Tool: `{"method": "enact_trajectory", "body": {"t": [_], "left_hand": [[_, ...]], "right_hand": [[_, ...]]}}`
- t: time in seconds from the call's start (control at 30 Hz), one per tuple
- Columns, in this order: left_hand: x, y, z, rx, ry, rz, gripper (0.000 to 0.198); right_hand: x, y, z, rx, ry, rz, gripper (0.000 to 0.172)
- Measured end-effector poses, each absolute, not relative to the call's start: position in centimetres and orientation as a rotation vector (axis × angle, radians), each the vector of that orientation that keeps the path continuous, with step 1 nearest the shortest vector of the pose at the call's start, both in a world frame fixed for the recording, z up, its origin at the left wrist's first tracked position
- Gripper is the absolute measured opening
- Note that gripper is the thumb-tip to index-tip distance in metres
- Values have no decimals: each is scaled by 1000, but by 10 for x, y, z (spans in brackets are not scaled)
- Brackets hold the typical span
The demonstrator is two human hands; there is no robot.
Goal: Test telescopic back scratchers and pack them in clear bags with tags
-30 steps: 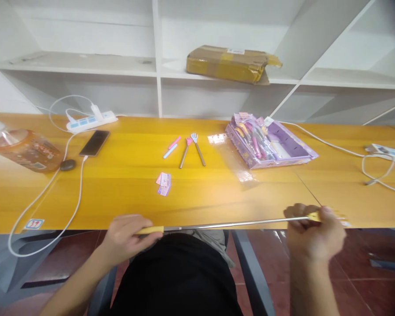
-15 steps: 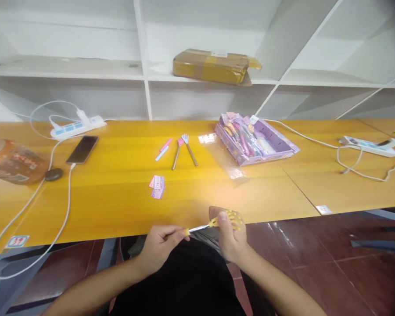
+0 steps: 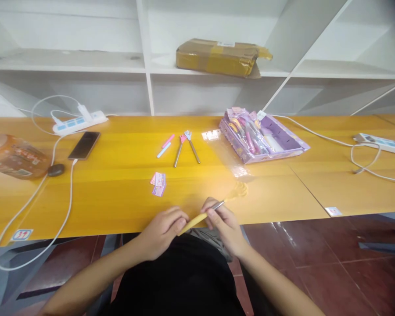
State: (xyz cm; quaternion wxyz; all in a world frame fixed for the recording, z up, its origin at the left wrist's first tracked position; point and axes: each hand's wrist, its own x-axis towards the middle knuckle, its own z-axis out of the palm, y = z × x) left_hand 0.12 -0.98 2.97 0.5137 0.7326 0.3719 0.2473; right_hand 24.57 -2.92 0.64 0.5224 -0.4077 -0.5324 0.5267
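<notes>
A yellow back scratcher (image 3: 197, 220) slants between my hands at the table's front edge, its hand-shaped head (image 3: 241, 190) pointing up and right, slightly blurred. My left hand (image 3: 167, 230) has its fingers closed on the lower end of the yellow handle. Around the joint of handle and metal shaft, my right hand (image 3: 222, 224) is pinched. Farther back on the table lie a pink scratcher head on a metal rod (image 3: 178, 151) and a blue one (image 3: 192, 149). Left of them are a pink tube (image 3: 167, 141) and a light blue tube (image 3: 163, 150). Small printed cards (image 3: 158, 184) lie nearer me.
A purple box (image 3: 283, 140) with wrapped back scratchers stands back right, beside a clear plastic wrapper (image 3: 232, 164). At left are a phone (image 3: 84, 145), a power strip (image 3: 80, 123), a white cable and an orange container (image 3: 16, 156). A carton (image 3: 217, 57) rests on the shelf.
My right hand has moved from the scratcher's head down to the handle joint. The yellow handle now shows long between my hands, and the head extends free beyond my right hand.
</notes>
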Motion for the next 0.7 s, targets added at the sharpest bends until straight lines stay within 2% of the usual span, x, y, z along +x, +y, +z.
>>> {"method": "enact_trajectory", "body": {"t": [0.17,0.27,0.33,0.4,0.5,0.6,0.7], "left_hand": [[-11,1,41,1778,1029,611,33],[-1,0,35,1809,969,486,34],[7,-1,27,1777,949,470,38],[11,0,19,1690,966,527,45],[9,2,8,1511,945,600,48],[5,2,0,1384,901,644,48],[6,2,-4,1358,898,700,44]], "right_hand": [[253,-22,0,-1060,-1180,1251,33],[250,-23,-1,-1083,-1357,1367,32],[253,-22,1,-1104,-1575,1325,30],[264,-17,5,-1161,-1811,1070,28],[293,-4,3,-1373,-1943,398,31],[327,7,-10,-1696,-1844,-159,52],[358,12,-27,-1929,-1781,-408,67]]}}
